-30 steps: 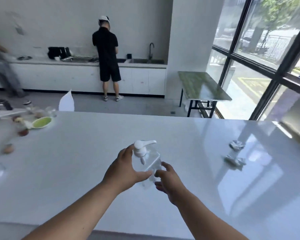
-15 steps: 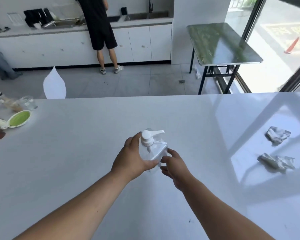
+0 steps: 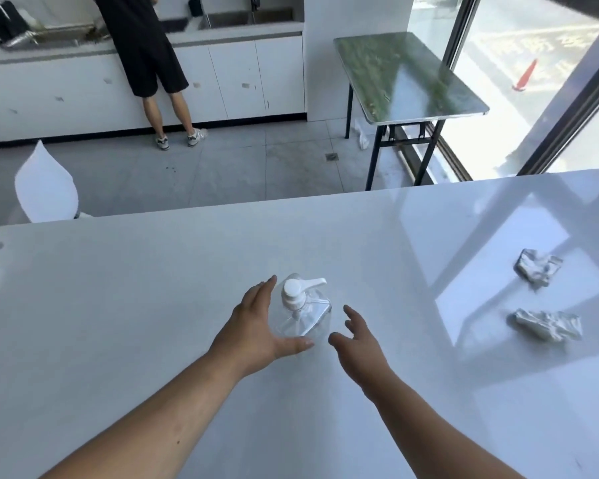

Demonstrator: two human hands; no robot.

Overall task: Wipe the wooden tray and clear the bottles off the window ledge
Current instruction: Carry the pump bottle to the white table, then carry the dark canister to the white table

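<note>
1. Left hand (image 3: 256,331) spread loose, fingers (image 3: 267,288) unclenched beside the clear pump bottle (image 3: 303,314), thumb curling under its near side, perhaps brushing it.
2. Right hand (image 3: 358,335) likewise loose, fingers (image 3: 351,311) splayed just right of the bottle, grasping nothing.
3. Bottle stood upright mid-bench, white pump spout aimed right.
4. Judged a set-down being finished: best drawn straight back and apart, clear of the spout, to avoid toppling a light, seemingly empty bottle.
5. Plenty of bare white bench (image 3: 153,305) left and near; two crumpled wipes (image 3: 547,326) well off to the right.
6. Far bench edge well beyond the bottle; no wooden tray or window ledge bottles seen.
</note>
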